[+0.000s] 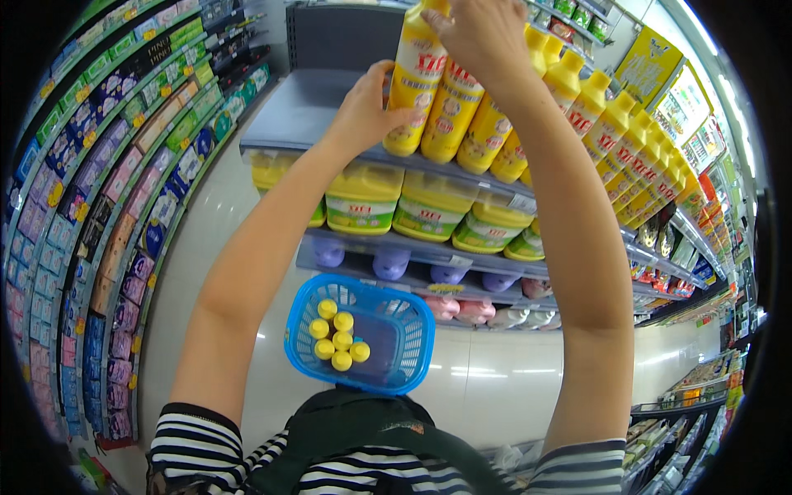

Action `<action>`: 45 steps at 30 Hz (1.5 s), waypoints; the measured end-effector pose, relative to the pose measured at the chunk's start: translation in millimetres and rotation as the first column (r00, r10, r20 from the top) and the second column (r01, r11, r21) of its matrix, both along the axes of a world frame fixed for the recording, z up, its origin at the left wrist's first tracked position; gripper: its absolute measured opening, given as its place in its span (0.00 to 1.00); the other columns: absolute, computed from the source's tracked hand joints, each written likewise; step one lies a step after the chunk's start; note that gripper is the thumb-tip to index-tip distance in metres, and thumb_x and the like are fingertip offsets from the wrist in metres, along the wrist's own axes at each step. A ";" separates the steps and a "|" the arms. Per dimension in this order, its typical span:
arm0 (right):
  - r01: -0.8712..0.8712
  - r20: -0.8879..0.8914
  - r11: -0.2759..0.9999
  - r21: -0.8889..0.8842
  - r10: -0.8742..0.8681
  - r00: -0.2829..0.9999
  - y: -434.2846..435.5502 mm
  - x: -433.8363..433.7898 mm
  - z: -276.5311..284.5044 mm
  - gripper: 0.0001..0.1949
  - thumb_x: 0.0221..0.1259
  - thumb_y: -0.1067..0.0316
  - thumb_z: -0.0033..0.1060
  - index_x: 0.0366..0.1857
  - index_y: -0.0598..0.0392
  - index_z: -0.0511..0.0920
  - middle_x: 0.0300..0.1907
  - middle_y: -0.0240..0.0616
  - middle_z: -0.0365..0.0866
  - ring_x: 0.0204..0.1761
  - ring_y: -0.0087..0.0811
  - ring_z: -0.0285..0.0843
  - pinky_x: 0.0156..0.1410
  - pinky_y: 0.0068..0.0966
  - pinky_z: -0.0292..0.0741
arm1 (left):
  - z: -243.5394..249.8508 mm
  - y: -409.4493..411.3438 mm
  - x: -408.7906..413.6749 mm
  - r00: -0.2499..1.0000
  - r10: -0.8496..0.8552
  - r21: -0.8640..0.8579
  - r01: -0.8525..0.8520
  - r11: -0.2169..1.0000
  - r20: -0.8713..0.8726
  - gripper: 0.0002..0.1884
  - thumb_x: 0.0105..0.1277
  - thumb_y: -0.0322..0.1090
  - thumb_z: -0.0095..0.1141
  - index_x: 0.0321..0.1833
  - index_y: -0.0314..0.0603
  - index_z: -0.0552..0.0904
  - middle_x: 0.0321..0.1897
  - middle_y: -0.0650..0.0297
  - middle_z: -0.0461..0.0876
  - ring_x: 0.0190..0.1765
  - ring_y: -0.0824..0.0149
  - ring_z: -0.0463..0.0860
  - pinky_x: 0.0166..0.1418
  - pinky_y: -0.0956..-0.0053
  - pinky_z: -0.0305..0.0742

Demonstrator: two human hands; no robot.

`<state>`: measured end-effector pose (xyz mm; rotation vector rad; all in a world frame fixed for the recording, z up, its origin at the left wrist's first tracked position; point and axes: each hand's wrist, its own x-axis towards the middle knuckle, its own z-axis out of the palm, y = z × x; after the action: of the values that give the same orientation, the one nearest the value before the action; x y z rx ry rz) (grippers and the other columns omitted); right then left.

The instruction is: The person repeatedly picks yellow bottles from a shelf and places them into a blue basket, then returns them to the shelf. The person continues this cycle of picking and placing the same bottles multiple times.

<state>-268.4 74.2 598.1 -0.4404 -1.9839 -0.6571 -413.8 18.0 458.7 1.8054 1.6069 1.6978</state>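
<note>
A tall yellow bottle (413,80) with a red-marked label stands at the left end of a row on the upper shelf. My left hand (370,108) wraps around its left side, thumb across the front. At the top edge of the view, my right hand (486,37) reaches over the row, its thumb by that bottle's shoulder. It hides the upper part of the neighbouring yellow bottle (455,111), so its grip is unclear. Below my arms, a blue plastic basket (427,352) holds several yellow-capped bottles (342,340), grouped towards its left side.
More yellow bottles (609,133) run along the shelf to the right. Bare grey shelf board (297,105) lies left of my left hand. Lower shelves carry yellow jugs (433,213) and purple bottles (391,265). Across the tiled aisle (210,204), a shelf of packaged goods (114,185) curves along the left.
</note>
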 end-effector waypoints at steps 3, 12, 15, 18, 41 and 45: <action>-0.104 -0.054 0.988 0.117 0.111 0.992 -36.1 23.8 -30.5 0.15 0.59 0.61 0.65 0.48 0.54 0.81 0.45 0.44 0.83 0.51 0.46 0.79 0.59 0.45 0.70 | -13.1 -43.8 12.8 0.996 0.067 0.076 -0.063 0.995 -0.051 0.38 0.61 0.36 0.72 0.71 0.40 0.66 0.64 0.52 0.74 0.65 0.57 0.78 0.63 0.63 0.78; -0.190 0.314 0.767 -0.613 0.457 0.832 -139.5 141.3 -289.9 0.11 0.52 0.66 0.67 0.39 0.54 0.80 0.38 0.39 0.78 0.44 0.42 0.75 0.55 0.41 0.69 | -290.1 -255.0 -21.2 0.988 0.146 -0.641 -0.141 0.754 -0.046 0.20 0.60 0.31 0.67 0.55 0.36 0.80 0.47 0.53 0.84 0.47 0.58 0.85 0.51 0.65 0.80; -0.033 0.264 0.519 -0.854 0.489 0.831 -171.2 175.1 -386.9 0.09 0.54 0.65 0.67 0.38 0.54 0.83 0.36 0.40 0.81 0.44 0.43 0.78 0.52 0.41 0.72 | -352.9 -318.6 16.2 0.982 0.186 -0.738 -0.124 0.663 0.002 0.17 0.59 0.33 0.68 0.51 0.37 0.82 0.39 0.54 0.86 0.41 0.59 0.86 0.47 0.66 0.81; 0.131 0.313 0.364 -0.922 0.503 0.806 -208.0 192.2 -448.7 0.10 0.55 0.64 0.66 0.39 0.52 0.84 0.38 0.41 0.82 0.46 0.44 0.80 0.52 0.42 0.74 | -369.4 -341.2 46.2 0.990 0.139 -0.847 -0.071 0.526 0.003 0.19 0.60 0.32 0.69 0.54 0.39 0.81 0.43 0.55 0.85 0.42 0.62 0.85 0.47 0.66 0.81; 0.244 0.253 0.075 -0.967 0.175 0.951 -270.9 -15.9 -537.2 0.15 0.56 0.68 0.64 0.48 0.58 0.79 0.46 0.48 0.84 0.45 0.50 0.84 0.49 0.41 0.82 | -406.0 -248.4 -44.9 0.907 -0.408 -0.881 0.105 0.462 -0.106 0.28 0.55 0.26 0.66 0.61 0.31 0.75 0.62 0.44 0.75 0.63 0.43 0.76 0.66 0.58 0.74; 0.445 0.463 0.156 -0.882 0.110 0.880 -269.7 -43.5 -569.3 0.13 0.56 0.67 0.63 0.45 0.55 0.78 0.43 0.47 0.84 0.42 0.47 0.86 0.45 0.39 0.84 | -421.3 -245.1 -57.7 0.878 -0.478 -0.921 0.171 0.349 -0.018 0.33 0.56 0.31 0.66 0.65 0.29 0.72 0.64 0.40 0.74 0.65 0.42 0.74 0.69 0.57 0.72</action>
<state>-311.9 -195.5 28.8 -1.4652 -2.6210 0.7079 -471.5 -227.1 37.4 1.5732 1.5794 0.1672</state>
